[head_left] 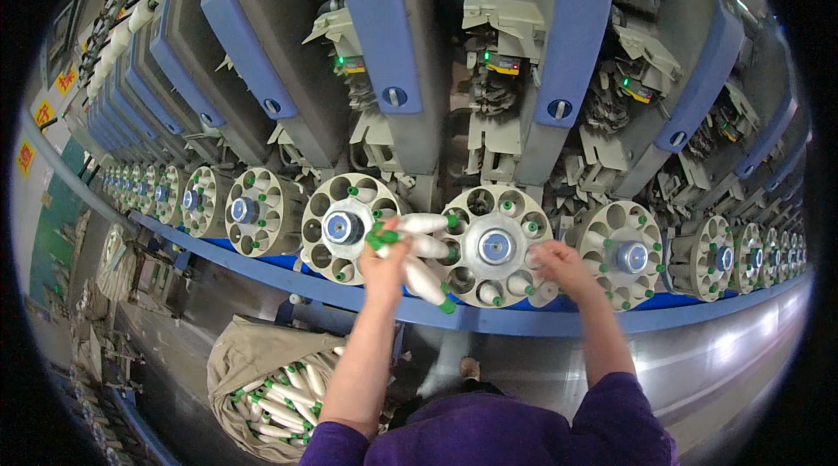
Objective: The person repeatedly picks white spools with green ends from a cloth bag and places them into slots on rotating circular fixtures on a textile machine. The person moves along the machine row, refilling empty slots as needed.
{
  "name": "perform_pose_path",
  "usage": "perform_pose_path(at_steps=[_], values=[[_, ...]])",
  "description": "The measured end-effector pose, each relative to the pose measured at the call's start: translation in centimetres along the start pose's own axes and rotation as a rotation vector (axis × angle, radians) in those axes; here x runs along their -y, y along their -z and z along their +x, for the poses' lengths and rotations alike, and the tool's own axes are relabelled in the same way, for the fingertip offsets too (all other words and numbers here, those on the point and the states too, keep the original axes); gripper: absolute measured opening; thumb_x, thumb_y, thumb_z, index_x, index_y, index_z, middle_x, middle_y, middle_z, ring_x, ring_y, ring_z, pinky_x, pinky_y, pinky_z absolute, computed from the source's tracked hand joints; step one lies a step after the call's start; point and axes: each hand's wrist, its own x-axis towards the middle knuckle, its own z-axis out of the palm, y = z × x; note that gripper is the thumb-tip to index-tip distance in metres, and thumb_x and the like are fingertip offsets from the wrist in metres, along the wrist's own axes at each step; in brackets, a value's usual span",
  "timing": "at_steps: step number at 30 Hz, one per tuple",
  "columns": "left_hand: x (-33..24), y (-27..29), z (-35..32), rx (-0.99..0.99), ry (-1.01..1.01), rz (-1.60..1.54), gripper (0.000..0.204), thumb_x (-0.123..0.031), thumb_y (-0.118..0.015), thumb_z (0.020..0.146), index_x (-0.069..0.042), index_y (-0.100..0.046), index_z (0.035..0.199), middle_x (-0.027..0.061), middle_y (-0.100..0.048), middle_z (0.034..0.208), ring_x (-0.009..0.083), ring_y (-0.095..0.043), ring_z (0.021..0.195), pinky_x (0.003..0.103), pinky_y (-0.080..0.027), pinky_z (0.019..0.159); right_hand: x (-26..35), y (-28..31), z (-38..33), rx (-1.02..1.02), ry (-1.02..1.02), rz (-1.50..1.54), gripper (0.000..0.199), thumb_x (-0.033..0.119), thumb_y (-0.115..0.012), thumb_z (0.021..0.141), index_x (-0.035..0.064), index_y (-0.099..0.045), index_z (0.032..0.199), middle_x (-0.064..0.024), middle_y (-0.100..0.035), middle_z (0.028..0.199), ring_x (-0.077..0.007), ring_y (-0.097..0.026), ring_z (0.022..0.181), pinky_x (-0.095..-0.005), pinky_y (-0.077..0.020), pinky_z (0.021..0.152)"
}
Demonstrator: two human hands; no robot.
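Observation:
Several white yarn bobbins (426, 281) with green ends fan out to the right from my left hand (384, 261), which is closed around their green tips. They hang in front of the gap between two round bobbin magazines. My right hand (566, 267) is at the right rim of the middle round magazine (496, 246), its fingers smeared by motion. Whether those fingers hold anything does not show. Some pockets of this magazine have green-tipped bobbins in them, while others look dark. A blue and silver hub sits at its centre.
More round magazines, such as the left one (343, 228) and right one (621, 255), line a blue rail (559, 321). Winding machine units with blue panels (380, 25) rise behind. At lower left, a beige cloth sack (240, 352) holds many loose green-tipped bobbins (284, 400).

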Motion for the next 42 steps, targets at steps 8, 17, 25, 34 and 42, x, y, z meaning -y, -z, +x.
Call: perform_pose_path(at_steps=[8, 17, 25, 34, 42], values=[[6.3, -5.1, -4.2, 0.087, -0.214, 0.046, 0.049, 0.003, -0.053, 0.080, -0.005, -0.046, 0.128, 0.0051, -0.052, 0.086, 0.0128, -0.052, 0.078, 0.026, -0.045, 0.078, 5.7, -3.3, -3.3, 0.448, 0.236, 0.077, 0.023, 0.020, -0.049, 0.093, 0.0012, -0.059, 0.087, -0.0127, -0.065, 0.094, -0.0197, -0.063, 0.088, -0.0334, -0.0484, 0.081], [7.0, -2.0, -2.1, -0.177, -0.122, 0.110, 0.029, -0.014, -0.055, 0.089, -0.006, -0.049, 0.116, 0.0051, -0.056, 0.078, 0.0116, -0.053, 0.060, 0.028, -0.046, 0.056, 5.0, -4.4, -0.3, 0.486, 0.200, 0.146, 0.016, 0.017, -0.048, 0.092, 0.0021, -0.053, 0.087, -0.0066, -0.062, 0.081, -0.0166, -0.060, 0.084, -0.0360, -0.0510, 0.077], [-2.5, 1.2, -2.2, -0.269, 0.149, -0.882, 0.018, -0.031, -0.047, 0.094, -0.015, -0.051, 0.102, -0.0018, -0.045, 0.063, 0.0106, -0.044, 0.053, 0.027, -0.042, 0.051, 6.5, -5.6, 0.2, 0.047, 0.022, 0.310, 0.015, 0.024, -0.055, 0.088, 0.0106, -0.056, 0.096, 0.0046, -0.045, 0.071, -0.0026, -0.032, 0.048, -0.0177, -0.0311, 0.041], [1.2, 1.4, -2.1, -0.489, 0.095, -0.585, 0.019, -0.025, -0.055, 0.090, -0.007, -0.056, 0.096, 0.0012, -0.049, 0.066, 0.0132, -0.046, 0.059, 0.028, -0.041, 0.055, 5.7, -1.9, 0.3, 0.346, -0.101, -0.502, 0.018, 0.024, -0.058, 0.087, 0.0067, -0.062, 0.089, 0.0031, -0.058, 0.071, -0.0057, -0.052, 0.062, -0.0211, -0.0433, 0.055], [6.1, -6.2, -5.9, 0.060, -0.047, -0.232, 0.010, -0.012, -0.062, 0.086, -0.004, -0.058, 0.085, -0.0004, -0.056, 0.072, 0.0088, -0.055, 0.072, 0.022, -0.045, 0.060, 9.4, -4.8, -1.1, 0.625, -0.094, -0.543, 0.021, 0.023, -0.057, 0.089, 0.0027, -0.061, 0.085, -0.0022, -0.063, 0.072, -0.0080, -0.059, 0.064, -0.0236, -0.0481, 0.060]])
